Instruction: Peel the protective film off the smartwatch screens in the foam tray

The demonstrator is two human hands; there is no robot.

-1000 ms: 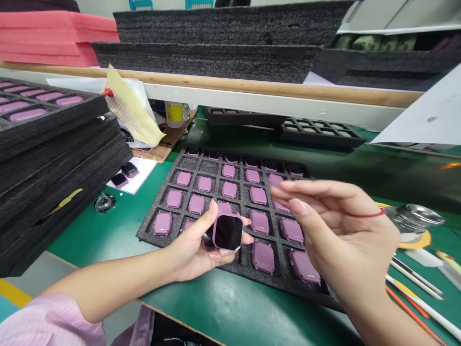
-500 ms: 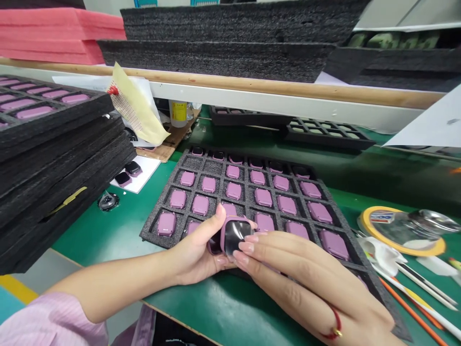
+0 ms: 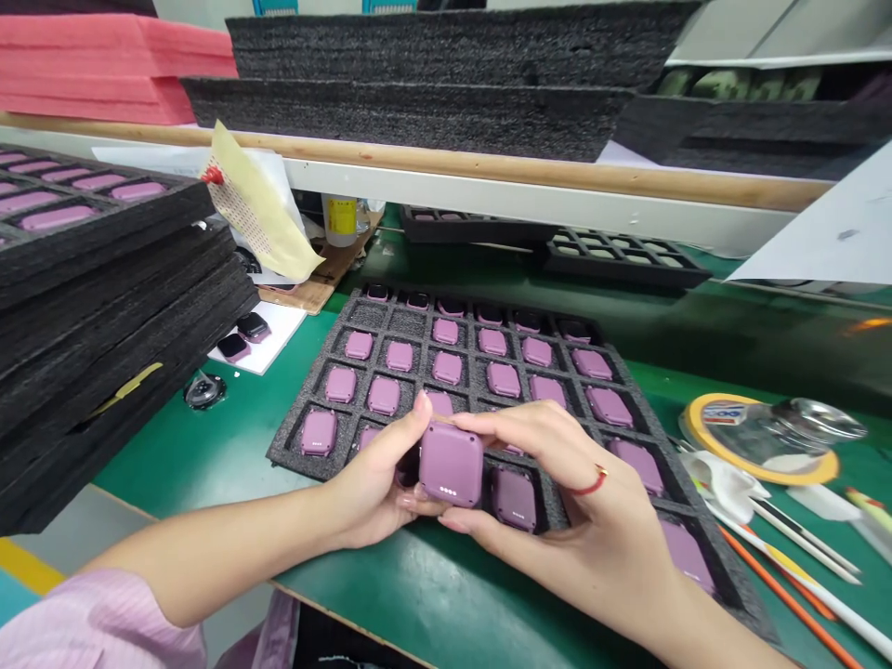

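Now my right hand [image 3: 608,520] pinches the purple watch [image 3: 452,465] by its edges, likely keeping its back clear; my left hand [image 3: 376,472] curls round a dark piece [image 3: 408,470].

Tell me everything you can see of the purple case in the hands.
The purple case is a smooth rounded square that looks like metal or plastic. Four small pale dots line up near its lower edge, and small dark spots show at its upper corners. This face meets the camera; the other is hidden. It is held up near the black foam tray; the right hand grips its top and bottom edges, the left hand is at its left.
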